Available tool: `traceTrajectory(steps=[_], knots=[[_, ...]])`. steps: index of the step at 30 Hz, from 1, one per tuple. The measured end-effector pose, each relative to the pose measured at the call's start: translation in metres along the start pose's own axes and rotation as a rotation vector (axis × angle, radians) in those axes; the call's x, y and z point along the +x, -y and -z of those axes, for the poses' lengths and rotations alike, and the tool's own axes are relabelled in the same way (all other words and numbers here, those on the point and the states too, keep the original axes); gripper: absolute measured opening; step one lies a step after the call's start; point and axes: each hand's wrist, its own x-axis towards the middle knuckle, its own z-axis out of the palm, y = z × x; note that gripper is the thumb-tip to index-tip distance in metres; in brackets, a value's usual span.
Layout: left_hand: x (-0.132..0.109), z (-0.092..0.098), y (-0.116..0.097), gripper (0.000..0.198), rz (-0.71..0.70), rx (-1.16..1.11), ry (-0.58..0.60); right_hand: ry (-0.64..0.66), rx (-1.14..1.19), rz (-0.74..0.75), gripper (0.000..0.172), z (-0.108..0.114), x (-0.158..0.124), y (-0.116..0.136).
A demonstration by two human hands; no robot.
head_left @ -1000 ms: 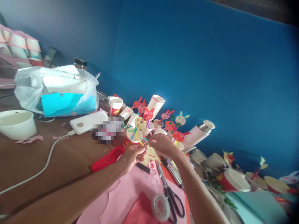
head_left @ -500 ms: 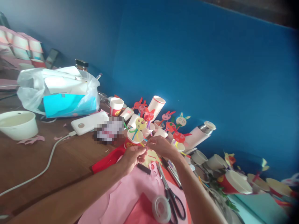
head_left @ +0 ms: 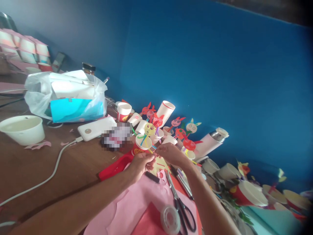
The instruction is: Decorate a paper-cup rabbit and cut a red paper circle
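The left hand (head_left: 141,162) and right hand (head_left: 171,154) meet just in front of a red paper cup (head_left: 142,143) with thin coloured strips sticking from it. The left fingers (head_left: 146,157) are curled closed and the right fingertips (head_left: 158,150) pinch in against them; whether they grip a strip is too small to tell. Below the hands lie yellow paper (head_left: 158,166), pink paper (head_left: 110,209), red paper (head_left: 149,222), a tape roll (head_left: 170,219), scissors (head_left: 182,209) and pens (head_left: 183,186). Beyond the cup, paper rabbits (head_left: 177,122) stand on more cups along a blue wall (head_left: 207,65), near a thermos (head_left: 210,143). On the wooden table (head_left: 49,156) to the left are a power bank (head_left: 96,128), a white bowl (head_left: 23,130) and a plastic bag (head_left: 66,98).
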Motion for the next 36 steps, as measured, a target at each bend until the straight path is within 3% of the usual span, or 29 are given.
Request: traceTrajectory(steps=[10, 14, 28, 36], knots=[[0.001, 0.001, 0.001, 0.005, 0.003, -0.002, -0.001, -0.009, -0.024, 0.007, 0.029, -0.001, -0.003, 0.001], [0.001, 0.002, 0.003, 0.007, -0.007, -0.004, -0.013, -0.033, -0.018, -0.016, 0.022, -0.002, -0.007, 0.005], [0.003, 0.004, 0.003, 0.007, -0.021, -0.009, -0.021, -0.198, -0.105, -0.112, 0.018, -0.020, -0.007, 0.005], [-0.002, -0.002, -0.002, 0.012, 0.006, -0.042, -0.074, -0.302, -0.202, -0.067, 0.018, -0.028, -0.014, 0.013]])
